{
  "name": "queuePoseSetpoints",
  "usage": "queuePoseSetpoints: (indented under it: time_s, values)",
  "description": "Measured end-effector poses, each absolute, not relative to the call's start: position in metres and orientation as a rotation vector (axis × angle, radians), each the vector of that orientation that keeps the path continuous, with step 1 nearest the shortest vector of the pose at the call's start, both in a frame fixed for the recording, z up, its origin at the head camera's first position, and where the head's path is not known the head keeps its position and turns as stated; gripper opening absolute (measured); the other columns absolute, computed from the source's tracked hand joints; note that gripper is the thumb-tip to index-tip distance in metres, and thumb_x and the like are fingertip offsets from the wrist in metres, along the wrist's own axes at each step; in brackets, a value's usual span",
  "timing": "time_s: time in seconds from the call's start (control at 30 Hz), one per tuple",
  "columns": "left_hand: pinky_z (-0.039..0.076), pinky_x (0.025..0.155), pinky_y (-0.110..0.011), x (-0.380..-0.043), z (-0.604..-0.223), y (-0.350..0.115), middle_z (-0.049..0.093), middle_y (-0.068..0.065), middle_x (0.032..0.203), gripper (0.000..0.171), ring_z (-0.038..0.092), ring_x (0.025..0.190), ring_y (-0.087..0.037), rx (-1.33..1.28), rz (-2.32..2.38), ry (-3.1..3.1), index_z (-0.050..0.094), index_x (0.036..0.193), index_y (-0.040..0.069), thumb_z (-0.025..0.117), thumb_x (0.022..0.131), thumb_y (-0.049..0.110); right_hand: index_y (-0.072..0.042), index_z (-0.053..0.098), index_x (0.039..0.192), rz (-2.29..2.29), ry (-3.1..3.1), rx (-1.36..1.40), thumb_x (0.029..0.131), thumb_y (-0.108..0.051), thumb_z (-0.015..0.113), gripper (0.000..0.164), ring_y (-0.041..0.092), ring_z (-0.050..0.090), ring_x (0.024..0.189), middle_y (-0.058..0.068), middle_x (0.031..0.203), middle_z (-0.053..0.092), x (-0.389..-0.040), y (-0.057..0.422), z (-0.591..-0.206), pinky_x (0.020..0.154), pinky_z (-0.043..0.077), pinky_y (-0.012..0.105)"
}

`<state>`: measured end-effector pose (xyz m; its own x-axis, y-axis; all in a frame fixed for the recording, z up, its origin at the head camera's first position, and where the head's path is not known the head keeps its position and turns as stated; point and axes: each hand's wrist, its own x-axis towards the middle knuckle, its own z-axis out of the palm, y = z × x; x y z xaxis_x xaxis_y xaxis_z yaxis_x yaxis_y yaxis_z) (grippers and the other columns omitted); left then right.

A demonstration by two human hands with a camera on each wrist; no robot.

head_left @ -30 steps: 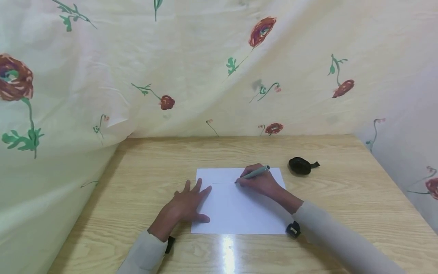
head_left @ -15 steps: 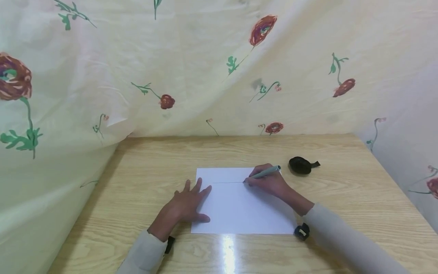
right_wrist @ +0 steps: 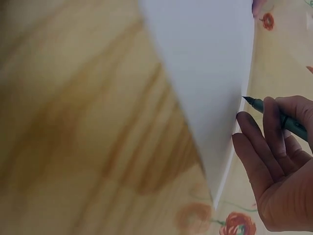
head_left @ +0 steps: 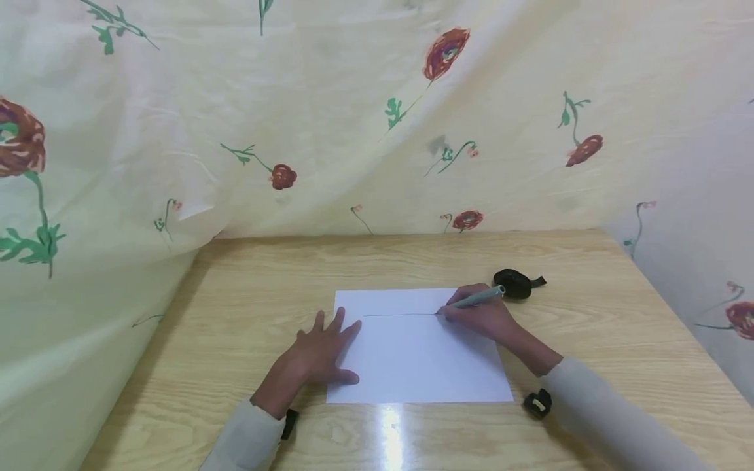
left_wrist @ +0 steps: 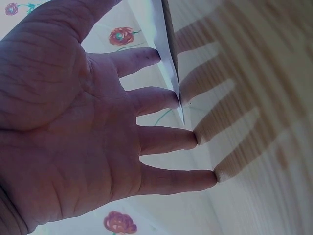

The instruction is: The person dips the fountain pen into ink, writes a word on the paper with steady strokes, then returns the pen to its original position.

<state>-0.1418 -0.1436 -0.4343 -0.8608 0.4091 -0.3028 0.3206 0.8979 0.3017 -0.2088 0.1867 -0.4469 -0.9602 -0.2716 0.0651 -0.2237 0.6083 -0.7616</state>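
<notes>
A white sheet of paper (head_left: 406,366) lies on the wooden table. Across its upper part runs a thin dark straight line (head_left: 400,315). My right hand (head_left: 480,320) pinches a grey-green pen (head_left: 478,296), its dark tip at the line's right end. In the right wrist view the pen (right_wrist: 293,126) sits between thumb and fingers, and the lower fingers (right_wrist: 252,161) rest at the paper. With fingers spread straight, my left hand (head_left: 318,353) lies over the paper's left edge. The left wrist view shows its fingertips (left_wrist: 208,180) touching paper and table.
A black round object with a short strap (head_left: 514,284) lies behind my right hand, right of the paper. Flower-printed cloth (head_left: 330,118) hangs behind and along both sides of the wooden table (head_left: 265,275). Dark devices (head_left: 537,404) are worn at the wrists.
My right hand has slid to the right with the pen, and the drawn line has grown longer that way. The left hand stays in place on the paper.
</notes>
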Motion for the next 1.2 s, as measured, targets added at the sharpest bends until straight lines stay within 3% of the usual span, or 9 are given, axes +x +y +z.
queuePoseSetpoints:
  time_s: [1.2]
  values:
    - [0.026,0.101,-0.077,-0.144,-0.433,-0.145,0.016,-0.02,0.164,0.093,0.012,0.145,-0.054,0.538,0.341,2.68,0.033,0.157,0.019,0.078,0.082,0.049,-0.007,0.077,0.079,-1.351,2.732,-0.348,0.082,-0.015,0.08,0.009,0.017,0.063,0.066,0.004,0.071,0.072,-0.205,0.2,-0.443,0.06,0.049,0.026]
